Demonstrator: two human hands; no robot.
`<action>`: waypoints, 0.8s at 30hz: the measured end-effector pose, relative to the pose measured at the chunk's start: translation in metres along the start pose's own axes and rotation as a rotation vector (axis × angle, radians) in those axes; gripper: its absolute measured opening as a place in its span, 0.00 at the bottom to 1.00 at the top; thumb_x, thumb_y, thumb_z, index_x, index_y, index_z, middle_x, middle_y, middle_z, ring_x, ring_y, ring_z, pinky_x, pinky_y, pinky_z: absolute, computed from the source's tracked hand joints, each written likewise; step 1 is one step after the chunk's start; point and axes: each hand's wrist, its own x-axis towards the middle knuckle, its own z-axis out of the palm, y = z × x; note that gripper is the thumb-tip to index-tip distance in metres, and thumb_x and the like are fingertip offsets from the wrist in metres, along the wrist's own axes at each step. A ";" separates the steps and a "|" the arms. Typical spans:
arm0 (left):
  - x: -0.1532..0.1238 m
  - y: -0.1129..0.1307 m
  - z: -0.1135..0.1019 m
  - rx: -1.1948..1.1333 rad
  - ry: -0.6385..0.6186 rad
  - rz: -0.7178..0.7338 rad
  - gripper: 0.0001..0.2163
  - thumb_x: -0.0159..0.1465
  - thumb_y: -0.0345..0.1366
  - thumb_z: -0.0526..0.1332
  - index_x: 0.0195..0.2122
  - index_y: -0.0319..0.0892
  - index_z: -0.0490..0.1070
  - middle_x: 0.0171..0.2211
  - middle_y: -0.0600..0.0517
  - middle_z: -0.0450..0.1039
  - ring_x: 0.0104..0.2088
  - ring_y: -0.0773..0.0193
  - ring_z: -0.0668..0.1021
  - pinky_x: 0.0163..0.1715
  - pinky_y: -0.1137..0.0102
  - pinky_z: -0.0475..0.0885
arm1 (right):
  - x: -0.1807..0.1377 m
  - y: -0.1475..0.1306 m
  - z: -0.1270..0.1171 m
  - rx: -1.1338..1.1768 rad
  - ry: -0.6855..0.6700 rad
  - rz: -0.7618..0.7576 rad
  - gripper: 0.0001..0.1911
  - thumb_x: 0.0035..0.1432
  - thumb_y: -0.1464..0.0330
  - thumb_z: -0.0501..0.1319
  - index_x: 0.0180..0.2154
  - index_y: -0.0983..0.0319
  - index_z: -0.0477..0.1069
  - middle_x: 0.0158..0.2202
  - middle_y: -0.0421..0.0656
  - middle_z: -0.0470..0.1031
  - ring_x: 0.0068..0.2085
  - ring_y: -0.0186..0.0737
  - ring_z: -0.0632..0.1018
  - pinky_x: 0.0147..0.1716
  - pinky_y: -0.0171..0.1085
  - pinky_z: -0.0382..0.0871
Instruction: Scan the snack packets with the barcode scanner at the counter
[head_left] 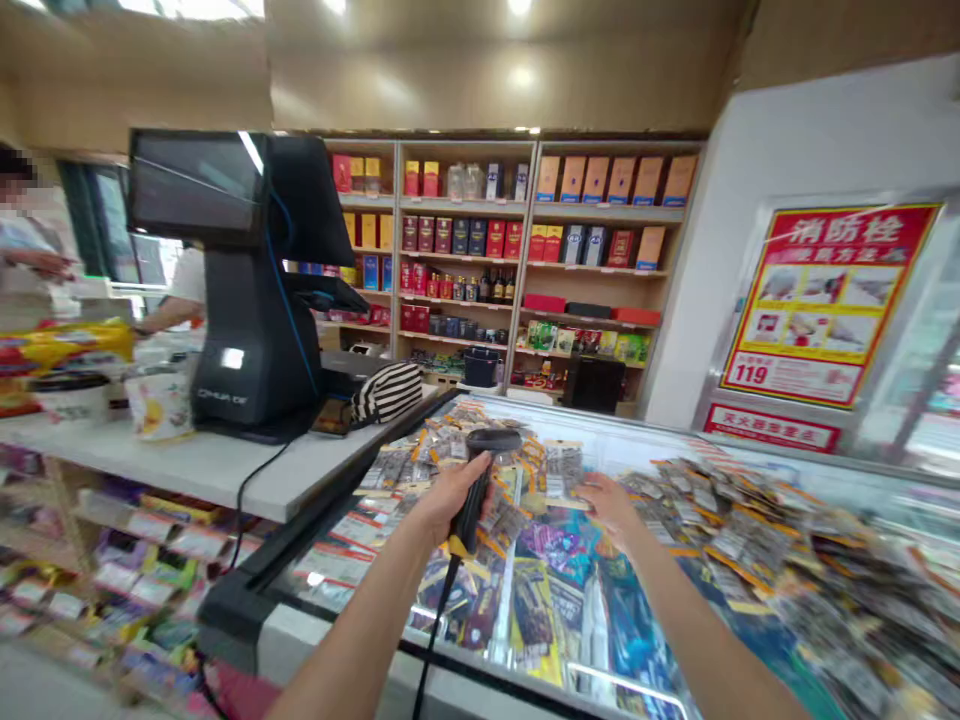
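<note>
My left hand (450, 495) is wrapped round the handle of a black barcode scanner (471, 505), its head pointing away over the glass top. A cable runs from the handle down towards me. At the right, my right hand (606, 500) has its fingers closed at the lower right corner of a small clear snack packet (562, 465) with an orange edge; the exact grip is partly hidden. Similar packets (442, 440) lie loosely in front of the scanner. To the right of my right hand spreads a larger heap of packets (750, 535).
The glass-topped freezer (337, 570) holds colourful bags under the glass. On the white counter (247, 480) to the left stand a checkout terminal (247, 330), paper cups and a striped pouch (388, 393). Boxed bottles fill shelves (465, 208) behind. Two people are partly visible at the left.
</note>
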 end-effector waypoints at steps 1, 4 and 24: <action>-0.001 0.001 0.004 -0.007 -0.021 -0.004 0.16 0.50 0.50 0.54 0.25 0.39 0.59 0.16 0.57 0.63 0.14 0.74 0.65 0.13 0.77 0.60 | -0.002 0.000 -0.007 0.002 0.028 -0.019 0.15 0.32 0.66 0.58 0.29 0.62 0.65 0.20 0.37 0.68 0.24 0.33 0.66 0.23 0.32 0.57; -0.006 0.003 0.017 -0.012 -0.083 -0.015 0.16 0.50 0.49 0.54 0.25 0.39 0.59 0.17 0.57 0.63 0.14 0.74 0.65 0.13 0.77 0.60 | -0.006 0.002 -0.024 0.006 0.098 -0.076 0.14 0.32 0.66 0.58 0.28 0.62 0.65 0.20 0.37 0.67 0.24 0.34 0.67 0.22 0.32 0.57; -0.030 -0.001 0.045 0.133 -0.267 -0.024 0.14 0.52 0.46 0.53 0.22 0.38 0.60 0.16 0.55 0.63 0.14 0.74 0.65 0.14 0.77 0.58 | -0.013 0.014 -0.049 0.048 0.198 -0.184 0.11 0.35 0.67 0.56 0.27 0.63 0.65 0.23 0.40 0.70 0.26 0.37 0.69 0.23 0.32 0.58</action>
